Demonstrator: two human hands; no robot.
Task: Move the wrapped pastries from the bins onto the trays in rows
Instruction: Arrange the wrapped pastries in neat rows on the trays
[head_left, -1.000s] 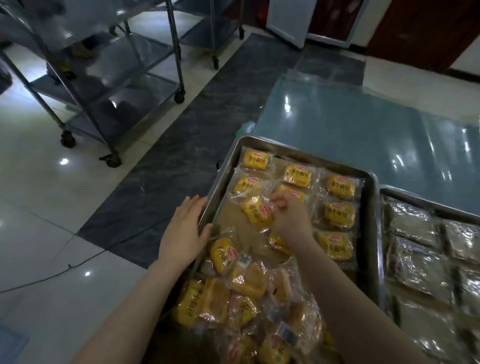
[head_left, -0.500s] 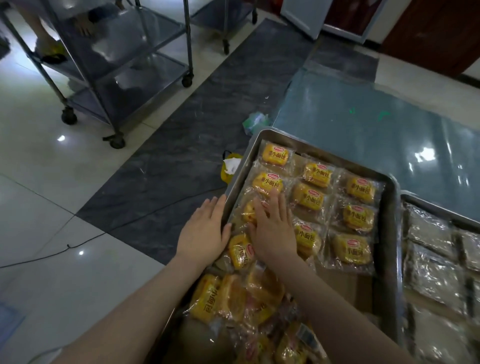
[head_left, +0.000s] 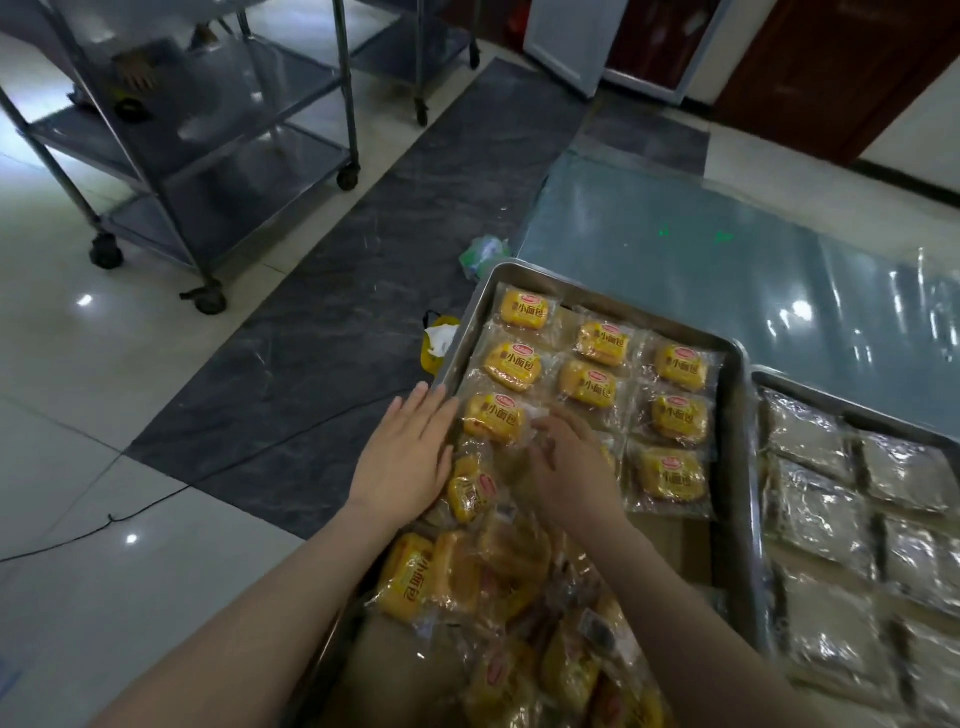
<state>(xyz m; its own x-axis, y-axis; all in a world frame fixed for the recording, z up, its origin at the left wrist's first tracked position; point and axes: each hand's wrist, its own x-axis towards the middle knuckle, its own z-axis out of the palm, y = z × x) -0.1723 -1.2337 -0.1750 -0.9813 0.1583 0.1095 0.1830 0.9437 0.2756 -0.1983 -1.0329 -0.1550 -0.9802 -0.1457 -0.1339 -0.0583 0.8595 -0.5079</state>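
Note:
A steel tray (head_left: 733, 415) holds yellow wrapped pastries laid in rows at its far end. A loose pile of the same pastries (head_left: 467, 582) fills its near end. My left hand (head_left: 405, 462) lies flat with straight fingers against the tray's left rim, beside the third pastry of the left row (head_left: 491, 418). My right hand (head_left: 566, 467) is over the tray's middle, its curled fingertips pinching the clear wrapper edge of that pastry; the hand is slightly blurred. It hides part of a pastry in the middle row.
A second steel tray (head_left: 831, 402) with silvery wrapped packs stands to the right. Beyond the trays lies a blue plastic-covered surface (head_left: 727, 249). A wheeled steel rack (head_left: 208, 156) stands at far left. A cable (head_left: 156, 501) and crumpled wrappers (head_left: 483, 254) lie on the floor.
My right hand set a pastry into the left row, pressed flat on the rows, then drew back to the wrapper's edge. My left hand stayed at the rim.

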